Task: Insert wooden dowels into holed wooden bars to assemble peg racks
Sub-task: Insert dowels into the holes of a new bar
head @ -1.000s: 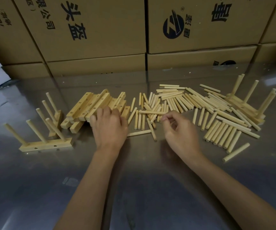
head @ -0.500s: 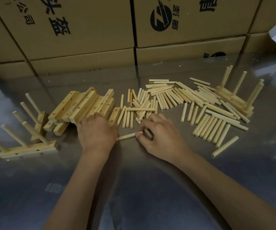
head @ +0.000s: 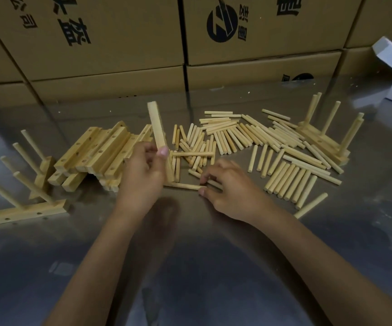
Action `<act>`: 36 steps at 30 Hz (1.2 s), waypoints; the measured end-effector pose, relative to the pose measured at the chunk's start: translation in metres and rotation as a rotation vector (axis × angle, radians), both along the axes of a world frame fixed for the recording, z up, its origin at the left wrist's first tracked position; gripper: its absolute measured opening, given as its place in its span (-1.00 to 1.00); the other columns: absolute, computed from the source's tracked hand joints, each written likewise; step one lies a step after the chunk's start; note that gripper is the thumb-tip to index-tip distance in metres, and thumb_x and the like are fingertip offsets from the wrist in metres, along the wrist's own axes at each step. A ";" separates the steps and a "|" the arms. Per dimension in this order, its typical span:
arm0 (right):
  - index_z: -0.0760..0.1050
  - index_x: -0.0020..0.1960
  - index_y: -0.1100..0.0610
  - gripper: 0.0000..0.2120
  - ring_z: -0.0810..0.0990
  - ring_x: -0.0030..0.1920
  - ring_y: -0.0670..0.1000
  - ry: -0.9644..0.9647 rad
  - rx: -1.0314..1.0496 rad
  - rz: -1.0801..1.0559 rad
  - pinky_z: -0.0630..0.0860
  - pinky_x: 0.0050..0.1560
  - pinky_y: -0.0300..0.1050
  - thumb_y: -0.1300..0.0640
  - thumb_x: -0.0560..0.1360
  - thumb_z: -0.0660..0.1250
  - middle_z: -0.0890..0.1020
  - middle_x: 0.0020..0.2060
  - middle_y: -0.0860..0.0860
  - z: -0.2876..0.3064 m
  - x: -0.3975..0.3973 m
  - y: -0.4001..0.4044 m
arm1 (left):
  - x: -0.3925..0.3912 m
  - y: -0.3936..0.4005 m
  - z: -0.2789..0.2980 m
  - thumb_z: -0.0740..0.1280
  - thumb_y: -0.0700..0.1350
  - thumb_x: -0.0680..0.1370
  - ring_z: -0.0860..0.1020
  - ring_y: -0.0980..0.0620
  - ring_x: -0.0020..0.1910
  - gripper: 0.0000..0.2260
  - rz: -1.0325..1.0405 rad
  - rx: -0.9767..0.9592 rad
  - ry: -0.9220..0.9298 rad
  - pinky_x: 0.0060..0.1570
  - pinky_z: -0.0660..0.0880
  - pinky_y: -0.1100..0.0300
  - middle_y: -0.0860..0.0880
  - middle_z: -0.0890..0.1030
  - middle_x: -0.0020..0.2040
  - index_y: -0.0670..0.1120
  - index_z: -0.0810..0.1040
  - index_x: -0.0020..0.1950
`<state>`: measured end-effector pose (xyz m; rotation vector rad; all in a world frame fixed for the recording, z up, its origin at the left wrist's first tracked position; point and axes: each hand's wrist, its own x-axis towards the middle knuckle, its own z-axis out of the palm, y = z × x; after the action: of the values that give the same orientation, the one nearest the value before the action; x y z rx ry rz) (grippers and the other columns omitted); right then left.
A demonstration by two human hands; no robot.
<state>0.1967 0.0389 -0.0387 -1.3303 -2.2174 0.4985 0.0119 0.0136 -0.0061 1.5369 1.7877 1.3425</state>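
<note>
Holding one bar [head: 157,124] upright in your left hand [head: 143,175], fingers curled round its lower end (probably readying its holes), your right hand [head: 232,187] pinches a dowel [head: 183,185] lying on the table [head: 202,267] beside the loose pile.

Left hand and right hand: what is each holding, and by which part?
The left hand grips a pale wooden bar by its lower end, tilted near upright. The right hand pinches the end of a light wooden dowel lying on the table.
</note>
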 end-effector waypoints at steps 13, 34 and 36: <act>0.49 0.11 -0.04 -0.65 0.52 -0.11 -0.05 0.452 -0.256 -0.074 0.49 -0.16 -0.26 0.38 0.52 0.28 0.52 -0.09 0.00 0.015 0.041 0.003 | 0.037 0.021 0.004 0.02 0.04 0.66 0.27 0.05 -0.51 -0.70 -0.369 -0.249 -0.975 -0.56 0.30 0.25 -0.02 0.31 -0.39 -0.12 0.42 -0.04; 0.63 0.11 0.01 -0.82 0.49 -0.21 -0.19 0.286 0.308 -0.159 0.33 -0.21 -0.36 0.09 0.53 0.34 0.54 -0.15 -0.18 0.011 0.040 -0.005 | 0.051 0.023 -0.021 -0.02 -0.13 0.61 0.36 0.01 -0.53 -0.53 -0.782 -0.385 -0.850 -0.54 0.47 0.18 -0.12 0.37 -0.39 0.02 0.41 0.48; 0.64 0.12 0.02 -0.82 0.48 -0.22 -0.20 0.259 0.329 -0.149 0.34 -0.20 -0.31 0.11 0.54 0.36 0.56 -0.15 -0.17 0.011 0.041 -0.005 | 0.054 0.032 -0.020 -0.04 -0.15 0.62 0.39 -0.02 -0.57 -0.57 -0.717 -0.410 -0.809 -0.57 0.47 0.19 -0.14 0.40 -0.43 0.02 0.50 0.36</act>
<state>0.2377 0.0337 -0.0273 -1.1719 -1.8766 0.2227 0.0661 0.0459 -0.0256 1.0168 0.8120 0.9368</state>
